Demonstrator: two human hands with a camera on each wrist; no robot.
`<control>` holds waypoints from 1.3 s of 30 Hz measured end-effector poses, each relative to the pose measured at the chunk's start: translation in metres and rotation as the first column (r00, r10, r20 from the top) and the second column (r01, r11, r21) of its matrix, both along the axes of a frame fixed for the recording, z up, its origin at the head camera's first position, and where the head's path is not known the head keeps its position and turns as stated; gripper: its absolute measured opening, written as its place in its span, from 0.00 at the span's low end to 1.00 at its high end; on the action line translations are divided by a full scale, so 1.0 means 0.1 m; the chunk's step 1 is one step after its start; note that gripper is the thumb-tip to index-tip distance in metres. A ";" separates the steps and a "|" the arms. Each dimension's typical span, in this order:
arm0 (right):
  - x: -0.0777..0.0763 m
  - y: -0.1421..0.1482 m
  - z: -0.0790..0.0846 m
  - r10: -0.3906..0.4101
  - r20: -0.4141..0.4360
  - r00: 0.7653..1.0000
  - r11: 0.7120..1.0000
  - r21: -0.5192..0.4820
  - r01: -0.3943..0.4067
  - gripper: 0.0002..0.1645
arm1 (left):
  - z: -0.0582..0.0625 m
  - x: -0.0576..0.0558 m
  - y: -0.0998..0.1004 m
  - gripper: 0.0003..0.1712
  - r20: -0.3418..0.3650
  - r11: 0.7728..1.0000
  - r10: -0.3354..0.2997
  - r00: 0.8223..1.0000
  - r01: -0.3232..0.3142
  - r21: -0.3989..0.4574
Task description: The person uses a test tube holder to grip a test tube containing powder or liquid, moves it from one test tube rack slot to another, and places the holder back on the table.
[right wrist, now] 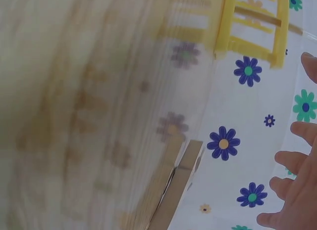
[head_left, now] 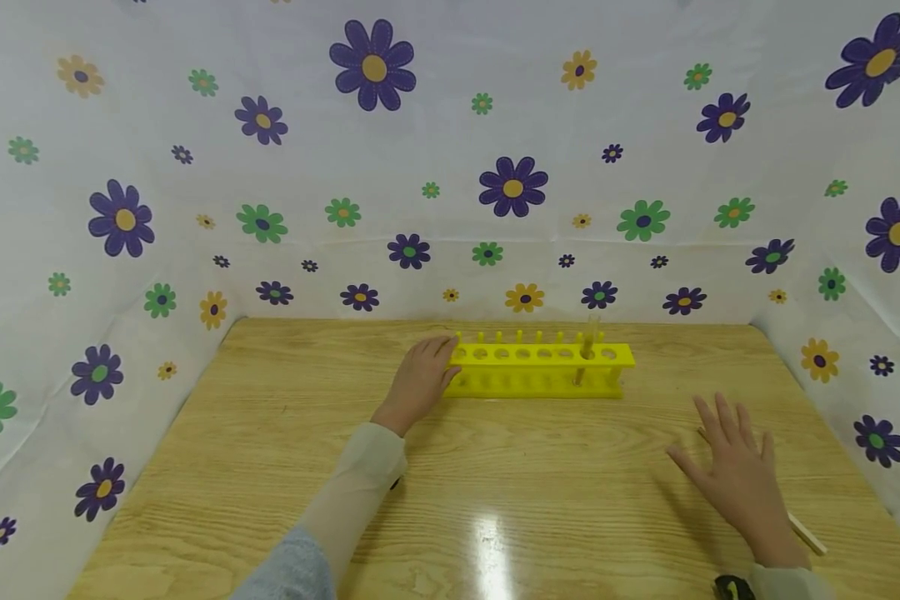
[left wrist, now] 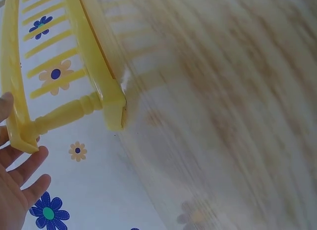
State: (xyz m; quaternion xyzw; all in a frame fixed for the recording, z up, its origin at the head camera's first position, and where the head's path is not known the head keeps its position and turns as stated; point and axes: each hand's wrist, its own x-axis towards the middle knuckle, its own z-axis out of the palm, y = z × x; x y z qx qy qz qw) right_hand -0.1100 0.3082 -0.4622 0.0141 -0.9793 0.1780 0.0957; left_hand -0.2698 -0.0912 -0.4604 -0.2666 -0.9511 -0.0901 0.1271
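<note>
A yellow test tube rack point(head_left: 536, 390) stands toward the back of the table. My left hand point(head_left: 417, 382) grips its left end, thumb on the near side and fingers across the top plate; in the left wrist view the rack's end point(left wrist: 64, 116) lies between thumb and fingers. One glass test tube point(head_left: 589, 337), looking brownish inside, sits in a hole near the rack's right end. My right hand point(head_left: 742, 479) is spread palm down over a thin wooden stick point(head_left: 806, 533), hiding its middle. In the right wrist view the stick point(right wrist: 177, 190) lies apart from the spread fingers point(right wrist: 287, 163).
The wood-grain table point(head_left: 540, 492) is glossy and reflects light near its front. White cloth point(head_left: 435, 125) with printed flowers walls it in at the back and both sides. A dark object point(head_left: 733, 587) shows beside the right wrist at the bottom edge.
</note>
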 end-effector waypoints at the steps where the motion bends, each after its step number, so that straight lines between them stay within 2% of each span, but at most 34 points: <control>1: 0.01 0.02 -0.01 -0.004 0.011 1.000 1.000 0.002 0.004 0.50 | 0.00 0.00 0.00 0.28 -0.002 1.000 -0.003 1.000 0.003 -0.003; 7: 0.05 0.18 -0.04 -0.027 0.106 0.994 0.999 0.020 0.025 0.50 | 0.01 0.01 -0.01 0.27 -0.046 0.999 -0.023 0.999 0.021 -0.043; 14: 0.08 0.34 -0.06 -0.043 0.251 0.967 0.998 0.050 0.031 0.52 | 0.03 0.06 0.03 0.26 -0.126 0.997 -0.010 0.992 0.001 -0.071; 18: 0.10 0.40 -0.07 -0.047 0.270 0.962 0.998 0.061 0.031 0.52 | 0.00 0.09 0.05 0.25 -0.180 0.996 0.015 0.984 -0.030 -0.083; 22: 0.10 0.43 -0.04 -0.051 0.282 0.958 0.997 0.062 0.035 0.52 | -0.04 0.10 0.06 0.23 -0.253 0.994 0.035 0.967 -0.059 -0.088; 28: 0.11 0.47 -0.02 -0.050 0.316 0.948 0.998 0.049 0.037 0.53 | -0.06 0.13 0.06 0.19 -0.347 0.998 0.007 0.938 -0.030 -0.062; 32: 0.13 0.49 -0.02 -0.051 0.330 0.943 0.998 0.048 0.037 0.53 | -0.05 0.15 0.08 0.15 -0.362 0.998 -0.015 0.932 -0.006 -0.058; 39: 0.13 0.50 -0.03 -0.050 0.325 0.944 0.999 0.038 0.040 0.53 | -0.06 0.16 0.09 0.16 -0.360 0.996 -0.008 0.933 -0.024 -0.085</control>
